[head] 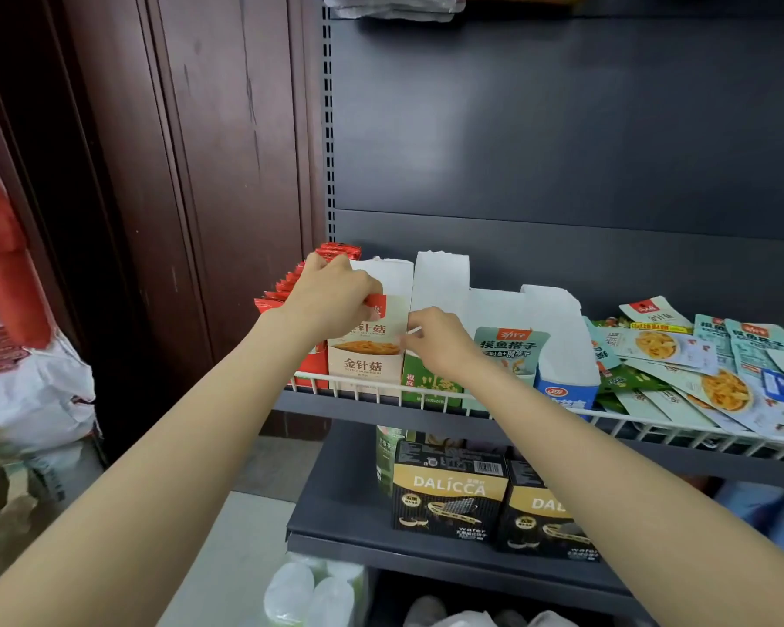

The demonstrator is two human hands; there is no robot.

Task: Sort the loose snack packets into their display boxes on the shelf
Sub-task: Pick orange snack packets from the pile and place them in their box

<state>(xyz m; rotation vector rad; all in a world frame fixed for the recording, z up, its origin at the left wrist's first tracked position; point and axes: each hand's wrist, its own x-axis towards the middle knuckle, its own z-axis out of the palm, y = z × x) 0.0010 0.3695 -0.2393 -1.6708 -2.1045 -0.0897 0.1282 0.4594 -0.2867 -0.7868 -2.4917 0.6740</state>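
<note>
Both hands meet at the cream display box (366,355): left hand (331,294) grasps a cream packet (383,319), right hand (435,339) seemingly pinches its three-o'clock edge.

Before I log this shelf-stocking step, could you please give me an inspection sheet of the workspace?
Surface: dark metal shelf with a white wire front rail.
Job's things: beige mushroom-snack box beside a green box, a teal box and a blue box; loose packets heaped at the right end.
Clutter: red packets stacked at the left end.
Grips: left hand pinches a packet at the beige box's top; right hand pinches something small and white beside it.
Cables: nothing seen.
Surroundings: wooden door on the left; black wafer boxes on the lower shelf.
</note>
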